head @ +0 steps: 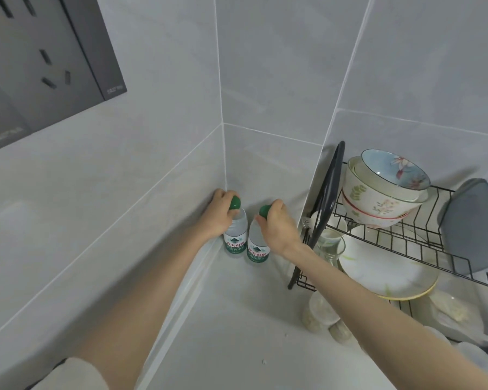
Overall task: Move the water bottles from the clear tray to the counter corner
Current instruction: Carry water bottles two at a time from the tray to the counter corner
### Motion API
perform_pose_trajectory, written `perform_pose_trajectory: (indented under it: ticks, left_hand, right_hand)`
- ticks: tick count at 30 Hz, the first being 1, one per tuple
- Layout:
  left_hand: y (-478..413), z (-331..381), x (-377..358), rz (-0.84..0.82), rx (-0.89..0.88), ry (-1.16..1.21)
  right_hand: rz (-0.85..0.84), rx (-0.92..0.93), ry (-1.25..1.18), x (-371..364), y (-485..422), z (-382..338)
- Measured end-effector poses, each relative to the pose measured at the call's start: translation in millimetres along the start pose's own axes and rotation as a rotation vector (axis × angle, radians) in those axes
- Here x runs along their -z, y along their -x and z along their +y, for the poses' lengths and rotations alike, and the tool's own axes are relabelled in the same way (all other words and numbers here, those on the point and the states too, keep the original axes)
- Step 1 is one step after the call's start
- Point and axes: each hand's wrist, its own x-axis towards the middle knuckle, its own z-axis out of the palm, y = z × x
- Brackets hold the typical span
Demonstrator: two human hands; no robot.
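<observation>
Two water bottles (247,244) stand upright, caps up, left hand (219,213) and right hand (278,225) each gripping one's neck.

Pale grey wall tiles (279,66) with thin white grout lines meet in a corner above a light grey worktop (237,333). A dark grey socket panel (48,60) is set in the left wall. At the right stands a black wire dish rack (400,240) holding stacked bowls (378,192), a plate (386,271) and what looks like a grey lid (473,226).

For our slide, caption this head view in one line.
Left hand and right hand each grip a green-capped water bottle in the counter corner.
</observation>
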Motion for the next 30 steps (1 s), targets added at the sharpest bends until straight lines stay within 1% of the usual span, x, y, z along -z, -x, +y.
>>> perform_pose_trajectory:
  ticks: [4,8,10,14,16,19,24,26,28,30]
  left_hand:
    - [-3.9,1.0,-4.7,0.063,-0.018,0.078]
    - [-4.1,1.1,-3.3,0.125,-0.033,0.108]
    - [-1.8,-0.5,-3.1,0.146,-0.037,0.129]
    - [4.4,-0.9,-1.7,0.138,-0.029,0.165]
    - [4.2,0.1,-2.1,0.152,-0.028,0.155]
    - [4.0,3.0,-2.6,0.168,-0.048,0.119]
    - [-0.4,0.5,-1.8,0.143,-0.091,0.050]
    - [-1.2,-0.1,-2.5,0.135,-0.082,0.056]
    - [-0.9,0.8,-2.3,0.115,-0.055,0.081]
    - [-0.3,1.0,-0.3,0.081,-0.024,0.089]
  right_hand:
    - [-0.006,-0.023,-0.029,-2.2,-5.2,2.2]
    - [-0.072,-0.030,-0.198,1.0,-13.1,1.9]
    - [-0.107,-0.029,-0.215,4.7,-15.1,3.1]
    - [-0.117,0.021,-0.076,6.1,-16.2,8.7]
    - [-0.101,0.046,-0.053,5.6,-17.6,10.0]
    - [-0.074,0.060,-0.114,4.4,-17.1,10.5]
    - [-0.023,0.096,-0.149,-2.9,-17.5,16.9]
    - [-0.021,0.104,-0.186,-2.9,-19.4,19.0]
    - [-0.022,0.061,-0.281,-1.6,-20.0,22.0]
    - [-0.043,-0.025,-0.393,0.7,-19.8,24.4]
